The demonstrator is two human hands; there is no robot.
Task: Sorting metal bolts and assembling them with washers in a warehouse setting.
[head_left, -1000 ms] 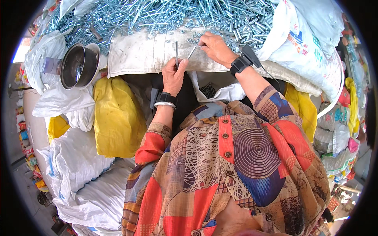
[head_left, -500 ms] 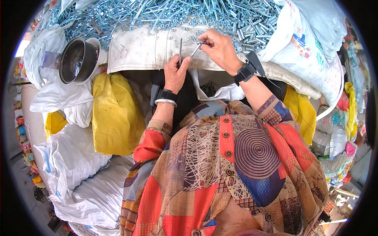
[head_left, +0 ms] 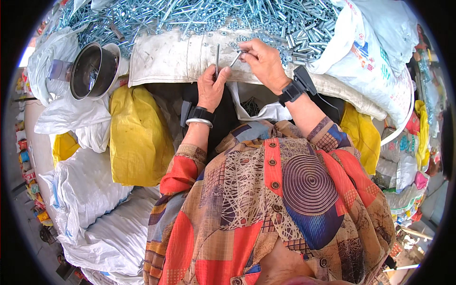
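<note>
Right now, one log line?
left hand: holds metal rod | right hand: pinches short metal piece | ahead: metal parts heap | leftward: pot

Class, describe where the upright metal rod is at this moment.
In the head view, the upright metal rod is in the upper part, just left of centre, gripped by the left hand, with the right hand to its right.

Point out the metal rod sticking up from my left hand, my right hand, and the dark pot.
Metal rod [head_left: 217, 58]: head view, middle of its exposed shaft.
Right hand [head_left: 265, 61]: head view, back of the hand.
Dark pot [head_left: 109, 71]: head view, side wall.
</note>
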